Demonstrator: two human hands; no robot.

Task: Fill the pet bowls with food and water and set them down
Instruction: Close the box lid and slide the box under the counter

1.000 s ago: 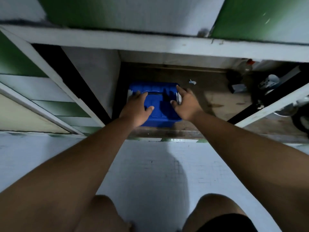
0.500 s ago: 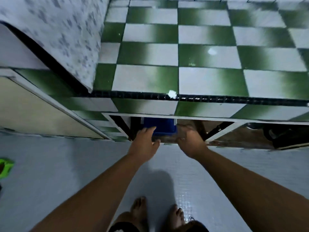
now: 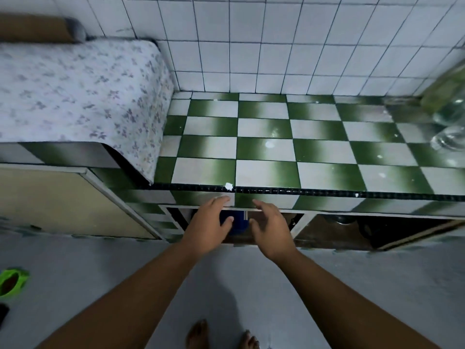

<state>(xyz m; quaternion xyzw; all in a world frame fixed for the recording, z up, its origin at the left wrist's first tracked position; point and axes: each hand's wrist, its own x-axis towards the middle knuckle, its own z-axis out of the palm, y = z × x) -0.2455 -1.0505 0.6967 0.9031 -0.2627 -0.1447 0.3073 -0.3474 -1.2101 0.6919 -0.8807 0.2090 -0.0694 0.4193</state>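
Observation:
A blue plastic box [image 3: 237,224] sits in the open cupboard under the green-and-white tiled counter [image 3: 266,152]; only a small part shows between my hands. My left hand [image 3: 210,226] hovers in front of the cupboard opening with fingers spread, holding nothing. My right hand [image 3: 270,231] is beside it, also open and empty. A green pet bowl [image 3: 11,282] with dark contents lies on the grey floor at the far left edge.
A flower-patterned cloth [image 3: 75,91] covers something on the counter's left end. Glass jars [image 3: 450,124] stand at the counter's far right. A beige cupboard door [image 3: 65,200] stands to the left. Dark pots sit in the right cupboard [image 3: 352,222]. My bare feet [image 3: 221,336] are below.
I have stood up from a crouch. My hands left the blue box's lid and drew back out of the cupboard. The view rose to show the countertop and wall.

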